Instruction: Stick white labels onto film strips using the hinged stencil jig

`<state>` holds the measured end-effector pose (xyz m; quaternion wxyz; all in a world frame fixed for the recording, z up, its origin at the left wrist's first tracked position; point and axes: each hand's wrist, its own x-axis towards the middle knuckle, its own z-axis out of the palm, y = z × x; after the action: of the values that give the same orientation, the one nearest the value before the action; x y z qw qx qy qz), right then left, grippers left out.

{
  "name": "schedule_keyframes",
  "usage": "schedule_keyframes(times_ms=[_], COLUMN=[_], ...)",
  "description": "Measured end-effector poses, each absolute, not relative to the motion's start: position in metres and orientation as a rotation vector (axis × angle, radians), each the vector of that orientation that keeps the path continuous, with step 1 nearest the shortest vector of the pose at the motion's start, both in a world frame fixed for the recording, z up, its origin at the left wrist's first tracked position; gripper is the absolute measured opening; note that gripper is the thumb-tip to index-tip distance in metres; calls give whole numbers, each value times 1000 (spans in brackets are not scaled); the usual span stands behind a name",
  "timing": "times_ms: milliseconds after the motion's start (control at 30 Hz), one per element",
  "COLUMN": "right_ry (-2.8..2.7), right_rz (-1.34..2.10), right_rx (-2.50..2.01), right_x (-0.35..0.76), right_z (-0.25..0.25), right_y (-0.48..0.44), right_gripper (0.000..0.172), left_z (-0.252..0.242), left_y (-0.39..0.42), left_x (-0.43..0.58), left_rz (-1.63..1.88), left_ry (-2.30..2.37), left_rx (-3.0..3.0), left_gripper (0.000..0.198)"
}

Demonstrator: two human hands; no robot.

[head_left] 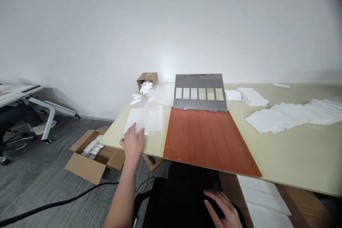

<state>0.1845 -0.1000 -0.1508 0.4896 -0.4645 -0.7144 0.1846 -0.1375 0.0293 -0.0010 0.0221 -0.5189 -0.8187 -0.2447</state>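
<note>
My left hand (133, 143) is over the table's left front edge, thumb and fingers apart, fingertips at the near edge of some thin, translucent white sheets (156, 117). Whether it presses on them I cannot tell. Low over my lap is my right hand (223, 207), fingers spread and holding nothing visible. Between the hands lies an orange-brown ribbed board (203, 135) with raised side rims. Hinged to its far edge, a grey metal plate (200, 80) stands tilted up, bearing a row of several white to cream rectangles (194, 93).
A small cardboard box (147, 76) of white pieces stands at the back left. White sheets (296, 114) fan across the right of the table, near a white stack (233, 95). An open carton (85, 165) sits on the floor. Another person's leg (24, 115) shows far left.
</note>
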Motion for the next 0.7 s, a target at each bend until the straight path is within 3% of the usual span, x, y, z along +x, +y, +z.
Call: schedule_keyframes(times_ms=[133, 233, 400, 467, 500, 567, 700], right_ry=[-1798, -1744, -1599, -1456, -1402, -1344, -1068], right_rz=[135, 85, 648, 899, 985, 1155, 1335], right_rx=[-962, -873, -870, -905, -905, -859, -858], right_x=[182, 167, 106, 81, 70, 52, 30], right_z=[-101, -61, -10, 3, 8, 14, 6], right_y=[-86, -67, -20, -3, 3, 9, -2], right_gripper=[38, 45, 36, 45, 41, 27, 30], left_z=[-2, -5, -2, 1, 3, 6, 8], left_y=[20, 11, -5, -12, -15, -20, -28], left_x=[-140, -137, -124, -119, -117, -117, -126], left_rz=[-985, -1187, -1575, -1676, -1694, -1646, -1412], left_ry=[-2436, -2260, -1865, -1830, -1829, -1826, -1744], left_rx=[-1594, -1591, -1677, -1729, -1753, -1793, -1494], left_gripper=[51, 46, 47, 47, 47, 49, 62])
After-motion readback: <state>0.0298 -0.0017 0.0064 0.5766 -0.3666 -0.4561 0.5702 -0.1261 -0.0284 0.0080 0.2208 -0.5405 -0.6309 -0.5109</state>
